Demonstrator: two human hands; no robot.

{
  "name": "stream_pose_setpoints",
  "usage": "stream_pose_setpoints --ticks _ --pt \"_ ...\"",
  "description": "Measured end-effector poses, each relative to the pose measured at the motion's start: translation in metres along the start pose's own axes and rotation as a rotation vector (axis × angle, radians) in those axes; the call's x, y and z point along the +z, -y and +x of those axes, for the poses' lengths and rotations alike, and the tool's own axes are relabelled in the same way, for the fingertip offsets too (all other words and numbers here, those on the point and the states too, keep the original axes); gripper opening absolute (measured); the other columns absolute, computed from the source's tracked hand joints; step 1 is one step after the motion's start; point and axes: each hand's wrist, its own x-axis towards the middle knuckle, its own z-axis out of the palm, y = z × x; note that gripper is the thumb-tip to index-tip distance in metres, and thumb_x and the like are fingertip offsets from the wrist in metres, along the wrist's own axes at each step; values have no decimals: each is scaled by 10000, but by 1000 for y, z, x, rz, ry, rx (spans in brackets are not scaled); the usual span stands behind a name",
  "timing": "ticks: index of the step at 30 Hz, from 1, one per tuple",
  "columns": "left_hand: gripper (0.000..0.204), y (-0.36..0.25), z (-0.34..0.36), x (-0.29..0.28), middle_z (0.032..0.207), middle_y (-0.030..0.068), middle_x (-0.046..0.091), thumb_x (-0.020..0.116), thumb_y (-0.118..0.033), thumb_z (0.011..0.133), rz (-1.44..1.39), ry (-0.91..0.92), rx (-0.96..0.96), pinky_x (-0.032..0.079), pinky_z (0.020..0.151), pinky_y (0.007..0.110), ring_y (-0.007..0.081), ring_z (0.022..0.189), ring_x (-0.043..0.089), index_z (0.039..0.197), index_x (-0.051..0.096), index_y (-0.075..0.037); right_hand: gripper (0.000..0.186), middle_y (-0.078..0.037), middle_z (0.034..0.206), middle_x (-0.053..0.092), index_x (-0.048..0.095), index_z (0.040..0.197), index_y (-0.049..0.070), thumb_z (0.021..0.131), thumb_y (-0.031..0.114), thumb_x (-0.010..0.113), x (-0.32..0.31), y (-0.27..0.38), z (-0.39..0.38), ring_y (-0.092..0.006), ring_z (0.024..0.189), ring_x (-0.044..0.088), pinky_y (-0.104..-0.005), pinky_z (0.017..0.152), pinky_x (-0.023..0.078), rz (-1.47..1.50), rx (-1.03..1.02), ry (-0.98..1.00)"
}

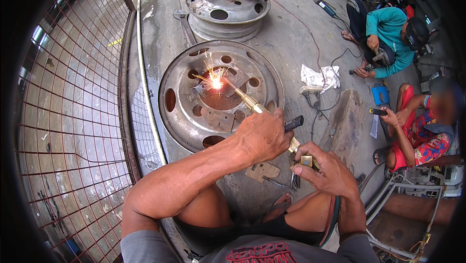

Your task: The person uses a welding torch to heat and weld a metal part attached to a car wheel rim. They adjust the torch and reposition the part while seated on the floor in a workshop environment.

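Note:
My left hand (262, 137) grips a brass torch (248, 99), with a black cylindrical piece (294, 123) sticking out beside my fingers. My right hand (324, 174) is closed on the torch's rear end, around a square brass valve piece (306, 160). The torch tip throws bright sparks (215, 81) at the middle of a rusty steel wheel rim (172, 76) lying flat in front of me. A small rusty plate with holes (217, 120) lies on the rim. Below it on the ground are a cardboard scrap (257, 171) and thin metal tools (275, 181).
A second rim (227, 24) with metal pieces on it stands beyond. A mesh gate (77, 117) runs along my left. Two people crouch at right, one in teal (388, 61), one in red (412, 141), near a white cloth (320, 74), cables, a grinder (326, 6) and a wooden block (342, 115).

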Motion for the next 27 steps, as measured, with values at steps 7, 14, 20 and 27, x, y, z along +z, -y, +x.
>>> stream_pose_setpoints --ticks 7,14,20,27 --pt "523 1 1 1 652 323 637 626 -321 1009 6 -7 11 568 665 567 540 727 699 1152 468 157 334 -131 782 677 586 1183 93 1011 354 705 -1 2 0 -294 656 669 -429 641 489 0 14 5" --pt "497 -2 0 0 654 328 636 634 -314 1004 -24 -10 -10 569 670 568 540 726 700 1120 485 146 309 -132 765 664 585 1181 91 1012 326 693 -3 4 0 -303 651 670 -432 644 487 10 23 23" --pt "511 -2 1 -4 703 327 660 637 -312 993 -24 26 -36 583 710 557 529 764 714 1156 500 153 290 -146 723 633 577 1200 92 983 259 673 -4 1 1 -309 606 641 -436 629 465 -8 -19 27" --pt "507 -6 0 -9 861 332 715 646 -329 981 -15 29 -59 598 791 540 502 856 741 1127 587 153 307 -150 703 617 570 1215 94 976 258 673 -4 1 2 -313 602 631 -440 632 457 -7 -28 32"
